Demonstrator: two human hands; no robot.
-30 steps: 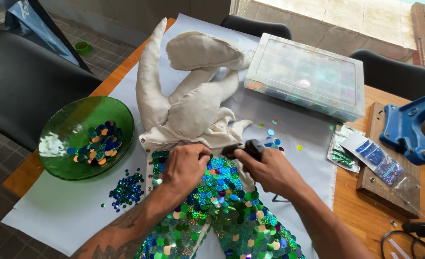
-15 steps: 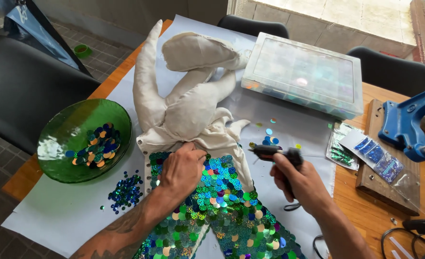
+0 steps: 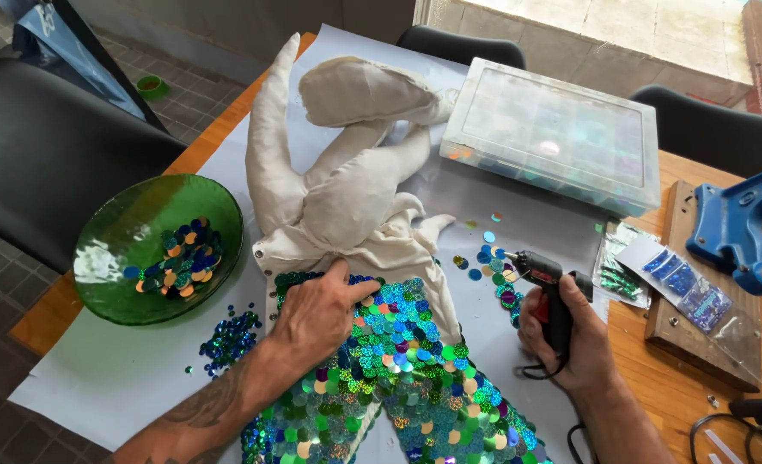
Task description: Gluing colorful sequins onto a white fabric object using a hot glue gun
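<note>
Sequinned fabric point(image 3: 398, 369) — a shimmer of green, blue and gold discs — lies nearest the camera on a pale sheet point(image 3: 115, 378) spread over the worktop point(image 3: 699, 387), its upper edge meeting the cream stuffed cloth figure point(image 3: 347, 189). The left hand point(image 3: 321, 314) rests flat on the sequins close to that seam, fingers stretched out and pressing down, gripping nothing. To the right, just off the fabric's edge, the right hand point(image 3: 561, 331) has its fingers wrapped tight around the handle of a black glue gun point(image 3: 540, 279), nozzle aimed left toward a scatter of loose sequins point(image 3: 484, 258); a dark cord trails from below the hand.

Left of the forearm sits a small heap of blue-green sequins point(image 3: 231, 335) on the sheet, and just beyond it a green glass bowl point(image 3: 123, 232) holding more sequins in blue, green and orange. On the right, clear packets of sequins point(image 3: 673, 279) lie partly on a wooden board point(image 3: 669, 326), with a blue hand press point(image 3: 737, 228) behind them.

Farther back, the stuffed figure's limbs fold over one another — beside them stands a closed clear compartment box point(image 3: 557, 133). Dark chairs point(image 3: 707, 129) line the far edge of the worktop, and another point(image 3: 46, 146) stands at the left.
</note>
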